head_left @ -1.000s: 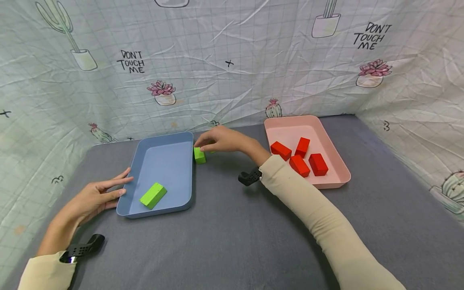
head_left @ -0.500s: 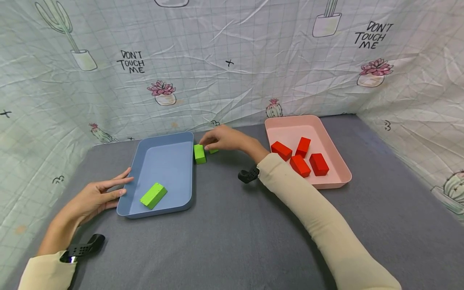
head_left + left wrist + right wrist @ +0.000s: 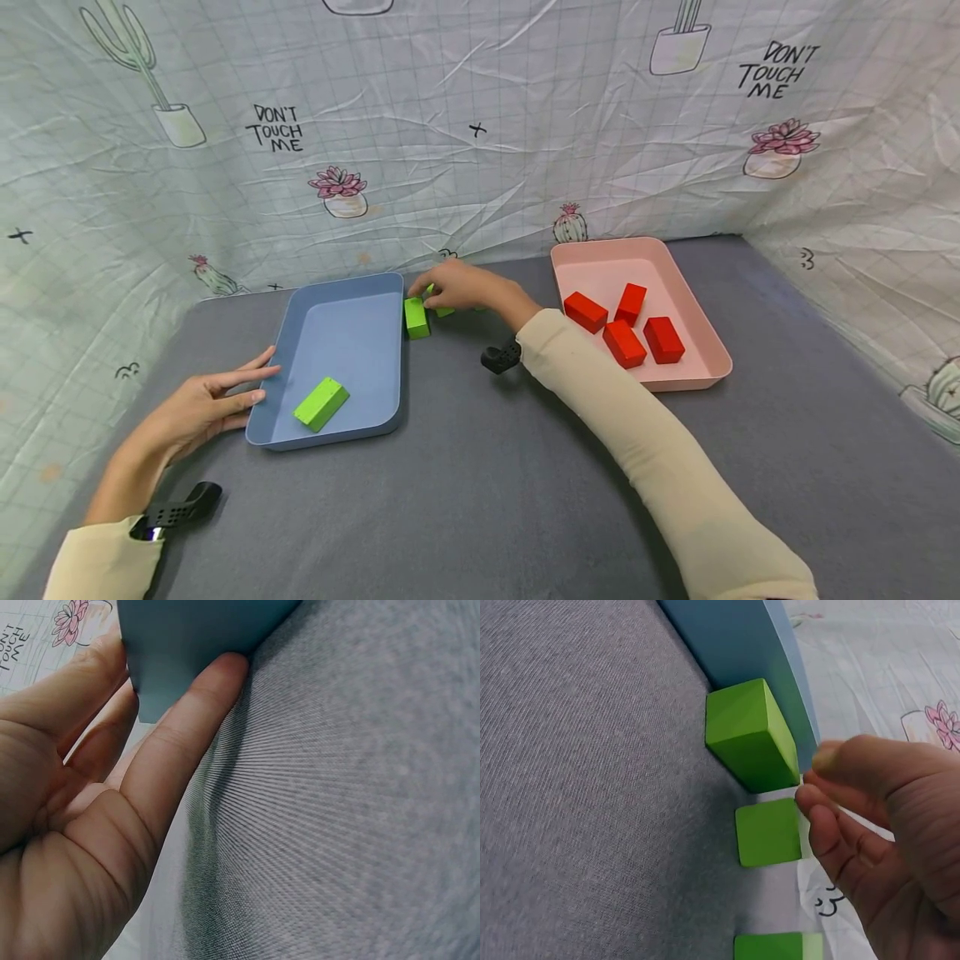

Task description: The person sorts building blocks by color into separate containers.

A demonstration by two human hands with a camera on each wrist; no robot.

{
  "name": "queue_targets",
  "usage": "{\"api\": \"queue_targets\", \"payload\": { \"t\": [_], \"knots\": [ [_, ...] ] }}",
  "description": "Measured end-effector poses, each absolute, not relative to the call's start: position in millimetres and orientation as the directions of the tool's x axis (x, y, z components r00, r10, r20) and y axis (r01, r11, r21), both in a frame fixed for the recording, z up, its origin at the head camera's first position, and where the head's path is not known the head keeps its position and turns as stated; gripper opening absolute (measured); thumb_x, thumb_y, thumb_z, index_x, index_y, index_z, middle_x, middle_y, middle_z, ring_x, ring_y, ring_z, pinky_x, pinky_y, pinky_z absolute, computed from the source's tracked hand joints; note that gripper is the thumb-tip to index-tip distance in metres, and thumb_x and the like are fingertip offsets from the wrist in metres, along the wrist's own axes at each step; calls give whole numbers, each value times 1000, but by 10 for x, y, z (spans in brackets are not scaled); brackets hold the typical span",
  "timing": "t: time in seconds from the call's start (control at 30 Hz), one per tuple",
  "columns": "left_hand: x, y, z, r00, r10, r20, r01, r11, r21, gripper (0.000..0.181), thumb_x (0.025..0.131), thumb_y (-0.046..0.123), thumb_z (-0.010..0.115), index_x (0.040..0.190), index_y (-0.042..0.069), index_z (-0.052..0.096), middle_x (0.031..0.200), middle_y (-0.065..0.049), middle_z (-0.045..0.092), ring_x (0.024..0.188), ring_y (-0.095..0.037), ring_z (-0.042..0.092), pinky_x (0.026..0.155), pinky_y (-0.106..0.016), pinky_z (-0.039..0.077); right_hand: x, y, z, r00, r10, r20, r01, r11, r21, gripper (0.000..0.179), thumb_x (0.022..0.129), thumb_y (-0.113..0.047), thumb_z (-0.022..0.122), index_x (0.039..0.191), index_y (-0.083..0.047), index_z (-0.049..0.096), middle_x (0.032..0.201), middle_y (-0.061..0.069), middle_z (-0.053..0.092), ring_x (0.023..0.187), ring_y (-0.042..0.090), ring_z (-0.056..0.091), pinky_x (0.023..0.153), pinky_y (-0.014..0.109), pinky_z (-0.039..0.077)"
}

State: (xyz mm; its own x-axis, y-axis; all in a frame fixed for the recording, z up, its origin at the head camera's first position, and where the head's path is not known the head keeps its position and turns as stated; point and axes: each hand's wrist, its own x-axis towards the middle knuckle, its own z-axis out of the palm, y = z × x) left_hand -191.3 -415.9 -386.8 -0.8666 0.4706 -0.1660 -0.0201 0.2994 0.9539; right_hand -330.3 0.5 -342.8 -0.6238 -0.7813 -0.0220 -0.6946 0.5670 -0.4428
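Observation:
The left hand (image 3: 198, 408) rests with extended fingers on the left side of a blue tray (image 3: 341, 312); in the left wrist view, a fingertip touches the tray's outer wall (image 3: 180, 652). One green block (image 3: 321, 404) lies in the tray. Just right of the tray, the right hand (image 3: 468, 283) hovers over a green block (image 3: 417, 321), fingertips close to its top and nothing held. A second green block (image 3: 769, 832) stands beside it, partly covered by the hand in the head view. Further along, a third green block (image 3: 776, 946) is cut off by the right wrist view's edge.
A pink tray (image 3: 705, 358) stands at the right, with several red blocks (image 3: 663, 340) in it. The right sleeve (image 3: 630, 433) passes in front of its near left corner. A printed cloth (image 3: 450, 167) hangs behind the grey table surface (image 3: 450, 500).
My right hand has shifted slightly over the green blocks beside the blue tray, and more of those behind its fingers shows now. My left hand has stayed on the tray.

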Motion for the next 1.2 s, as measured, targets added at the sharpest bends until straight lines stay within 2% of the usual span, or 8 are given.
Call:
{"api": "queue_targets", "payload": {
  "t": [0.13, 0.37, 0.53, 0.67, 0.83, 1.03, 1.2],
  "knots": [
    [-1913, -4142, -3870, -865, 473, -166, -25, 291, 957, 52, 105, 5, 54, 153, -8, 35, 169, 14, 12, 128, 17, 43, 93, -29, 57, -3312, -33, -3414, -638, -769, -47, -688, 596, -413, 41, 101, -5, 54, 141, -9, 62, 140, 6, 63, 122, 25, 63, 99, 34, 51],
    [-1907, -4147, -3882, -864, 476, -163, -26, 281, 959, 51, 105, 4, 54, 152, -7, 36, 166, 19, 17, 128, 16, 44, 93, -30, 57, -3328, -78, -3410, -621, -775, -117, -702, 617, -356, 50, 95, -18, 74, 142, -12, 61, 134, 7, 67, 120, 23, 62, 100, 35, 50],
    [-1903, -4163, -3886, -864, 478, -160, -21, 282, 959, 52, 106, 4, 53, 153, -7, 36, 167, 18, 16, 128, 16, 43, 94, -29, 57, -3318, -78, -3421, -574, -800, -177, -726, 597, -341, 57, 90, -22, 81, 143, -15, 61, 129, 8, 67, 115, 19, 61, 98, 33, 50],
    [-1904, -4158, -3892, -866, 474, -157, -25, 273, 962, 51, 105, 4, 53, 152, -7, 37, 167, 17, 16, 127, 17, 44, 93, -28, 57, -3296, -60, -3434, -544, -824, -160, -761, 564, -320, 46, 88, -23, 83, 131, -14, 69, 119, 8, 67, 106, 19, 58, 93, 32, 50],
    [-1915, -4133, -3906, -868, 469, -164, -47, 252, 967, 50, 105, 3, 54, 152, -6, 38, 166, 18, 17, 127, 15, 46, 92, -29, 57, -3240, -18, -3431, -537, -833, -132, -777, 550, -307, 32, 85, -25, 86, 111, -10, 73, 114, 7, 68, 105, 21, 61, 92, 31, 51],
    [-1918, -4145, -3906, -862, 481, -163, -40, 256, 966, 51, 106, 4, 53, 152, -8, 35, 165, 21, 19, 128, 13, 46, 94, -29, 56, -3126, 65, -3386, -530, -826, -193, -758, 564, -327, 33, 88, -27, 83, 111, -10, 68, 110, 4, 68, 99, 18, 62, 86, 29, 52],
    [-1922, -4176, -3897, -860, 485, -159, -32, 259, 965, 51, 106, 3, 51, 153, -8, 34, 166, 21, 17, 129, 13, 45, 95, -29, 56, -3062, 155, -3359, -509, -846, -162, -763, 530, -370, 33, 89, -27, 82, 111, -12, 64, 110, 1, 68, 103, 16, 63, 92, 29, 50]
  ]
}}
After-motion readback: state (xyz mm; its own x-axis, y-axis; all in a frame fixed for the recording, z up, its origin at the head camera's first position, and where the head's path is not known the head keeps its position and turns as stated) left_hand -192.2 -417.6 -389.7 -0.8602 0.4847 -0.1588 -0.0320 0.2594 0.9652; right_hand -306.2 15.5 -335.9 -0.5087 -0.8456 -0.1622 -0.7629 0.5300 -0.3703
